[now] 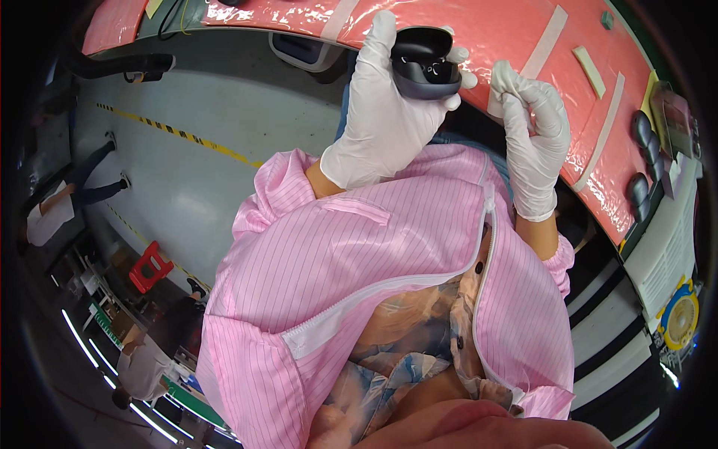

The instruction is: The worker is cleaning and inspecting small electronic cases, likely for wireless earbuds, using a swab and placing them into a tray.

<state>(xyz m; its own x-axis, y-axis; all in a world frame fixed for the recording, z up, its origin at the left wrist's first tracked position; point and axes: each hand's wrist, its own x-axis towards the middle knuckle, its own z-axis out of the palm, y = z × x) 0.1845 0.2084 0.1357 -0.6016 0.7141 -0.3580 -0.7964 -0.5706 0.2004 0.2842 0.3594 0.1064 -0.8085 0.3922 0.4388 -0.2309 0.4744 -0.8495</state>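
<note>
Left hand [381, 120] grip wraps dark oval case [425, 63], lid open, long axis sideways. Right hand [532, 135] just beside, fingertips [512, 96] pinching small white piece, above pink worktop [516, 37].

Left hand [381, 112] grips dark earbud case [425, 63]; right hand [532, 131] pinched beside.

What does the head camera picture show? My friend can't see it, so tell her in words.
A white-gloved left hand holds an open dark earbud case over a pink table. The gloved right hand pinches something small and white beside it. Below is a pink striped coat.
</note>
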